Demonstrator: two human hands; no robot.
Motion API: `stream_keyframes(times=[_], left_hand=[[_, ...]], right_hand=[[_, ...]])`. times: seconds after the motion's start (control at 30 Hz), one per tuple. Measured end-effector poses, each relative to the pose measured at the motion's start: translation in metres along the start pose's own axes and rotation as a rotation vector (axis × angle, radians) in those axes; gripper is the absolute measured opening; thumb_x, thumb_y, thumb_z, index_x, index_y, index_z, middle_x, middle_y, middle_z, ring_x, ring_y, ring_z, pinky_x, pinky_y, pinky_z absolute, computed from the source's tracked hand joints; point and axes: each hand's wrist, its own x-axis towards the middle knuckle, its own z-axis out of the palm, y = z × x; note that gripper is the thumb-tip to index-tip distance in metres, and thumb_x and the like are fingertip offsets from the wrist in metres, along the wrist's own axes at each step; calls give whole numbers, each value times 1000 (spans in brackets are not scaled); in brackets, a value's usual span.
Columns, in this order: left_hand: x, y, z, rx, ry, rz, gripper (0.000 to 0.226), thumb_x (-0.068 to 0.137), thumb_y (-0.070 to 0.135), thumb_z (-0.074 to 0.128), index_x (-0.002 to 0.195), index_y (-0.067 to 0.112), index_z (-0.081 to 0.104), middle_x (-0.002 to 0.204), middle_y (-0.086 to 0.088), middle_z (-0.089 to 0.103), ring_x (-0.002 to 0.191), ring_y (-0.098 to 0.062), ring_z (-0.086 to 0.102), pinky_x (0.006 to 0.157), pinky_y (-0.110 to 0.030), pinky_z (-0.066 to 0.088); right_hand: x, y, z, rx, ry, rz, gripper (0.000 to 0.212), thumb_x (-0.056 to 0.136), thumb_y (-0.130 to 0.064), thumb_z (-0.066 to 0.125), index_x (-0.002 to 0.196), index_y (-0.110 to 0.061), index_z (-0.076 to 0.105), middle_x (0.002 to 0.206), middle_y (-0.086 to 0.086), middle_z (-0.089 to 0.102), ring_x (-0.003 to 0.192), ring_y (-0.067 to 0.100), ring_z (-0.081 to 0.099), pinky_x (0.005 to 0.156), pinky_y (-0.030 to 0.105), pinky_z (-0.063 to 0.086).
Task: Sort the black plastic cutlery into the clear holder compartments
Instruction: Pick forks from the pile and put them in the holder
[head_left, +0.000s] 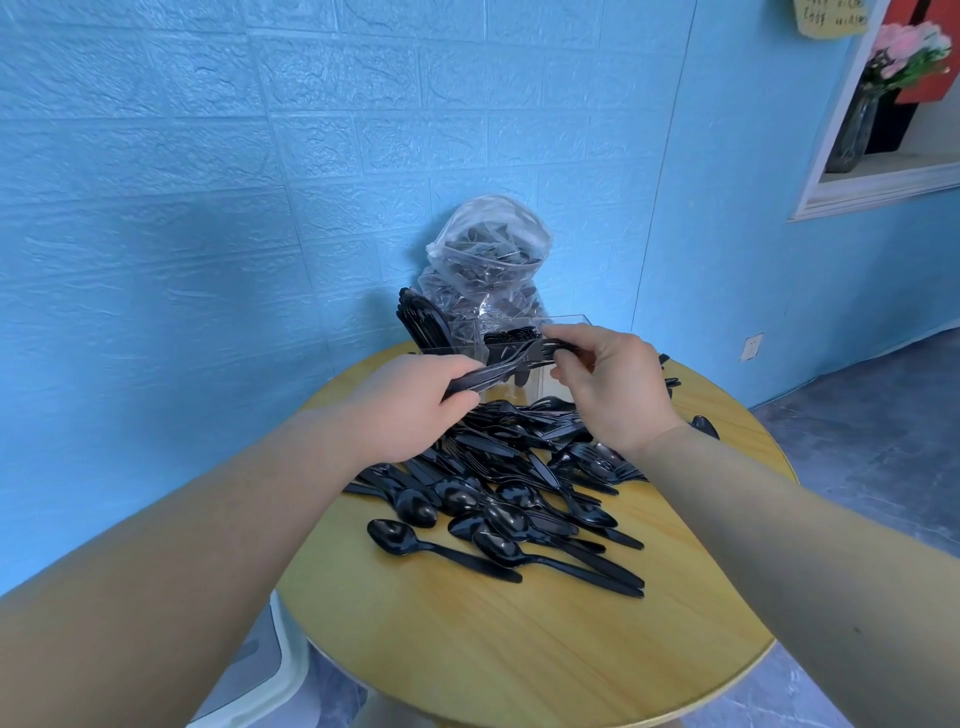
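A heap of black plastic cutlery (519, 483), spoons, forks and knives mixed, lies on the round wooden table (519, 649). Behind it stands the clear holder (563, 332) with black pieces upright in its left and middle compartments. My left hand (415, 405) grips the handle end of a small bunch of black forks (524, 361). My right hand (608, 379) pinches the tine end of the same bunch, held level just in front of the holder.
A clear plastic bag (488, 260) with more black cutlery leans against the blue wall behind the holder. A few stray pieces (704, 426) lie near the table's right edge. A white stool (270, 675) stands below the table at the left.
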Motion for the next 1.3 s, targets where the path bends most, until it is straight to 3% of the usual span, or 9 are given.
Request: stream_keyframes(times=[0.17,0.27,0.43,0.53,0.67,0.83,0.93,1.1,1.3], left_hand=[[-1,-4,0,27,84,25,34,99,29,46,132,28,52,82,16,55,63,1,47,60,-22,39],[-1,-6,1,-6,166,18,37,98,29,48,135,30,50,88,17,56,65,0,45,64,-20,34],[-2,-9,5,-56,184,-9,35,97,30,50,132,33,52,69,25,48,56,3,47,54,-16,32],[-4,-7,4,-92,196,-14,32,96,30,53,128,35,56,82,22,60,67,2,54,62,-16,39],[-4,-8,3,-166,321,-12,27,90,31,63,117,33,64,102,14,66,92,-6,60,85,-29,49],[-6,-10,1,-177,332,-75,30,88,37,63,118,35,63,100,15,66,80,-3,60,75,-22,49],[-5,-12,2,-200,324,-90,33,87,33,67,119,34,62,96,15,65,70,5,57,67,-11,43],[-4,-9,2,-185,254,-94,40,87,30,67,125,37,57,107,18,61,83,-2,63,85,-22,48],[-1,-12,6,-150,248,-86,35,91,31,61,125,35,57,101,19,63,80,1,59,75,-18,44]], right_hand=[[-1,0,-3,49,-55,69,33,98,-11,43,123,-24,61,82,-9,67,84,17,68,75,23,54],[1,0,-2,166,-60,126,34,99,-9,41,121,-24,61,97,-8,67,78,5,69,78,38,57],[6,2,-1,400,-64,232,30,98,-3,43,109,-21,64,97,-1,66,76,10,69,77,28,58],[7,4,-2,463,-84,266,29,97,0,44,104,-19,65,97,3,65,73,10,68,74,24,58],[9,6,-1,476,-91,276,29,97,1,44,107,-17,64,102,8,65,71,8,68,70,20,57],[10,6,0,518,-82,323,28,97,2,44,112,-13,63,98,9,66,68,8,68,71,22,58],[9,6,3,434,-90,307,28,96,1,46,112,-12,64,89,6,69,68,10,68,78,29,58],[10,7,5,259,25,275,28,96,-4,46,114,-14,66,83,-2,70,66,4,68,80,36,58],[10,8,3,221,55,228,27,94,-6,51,112,-19,66,81,-7,67,73,3,67,82,31,57]])
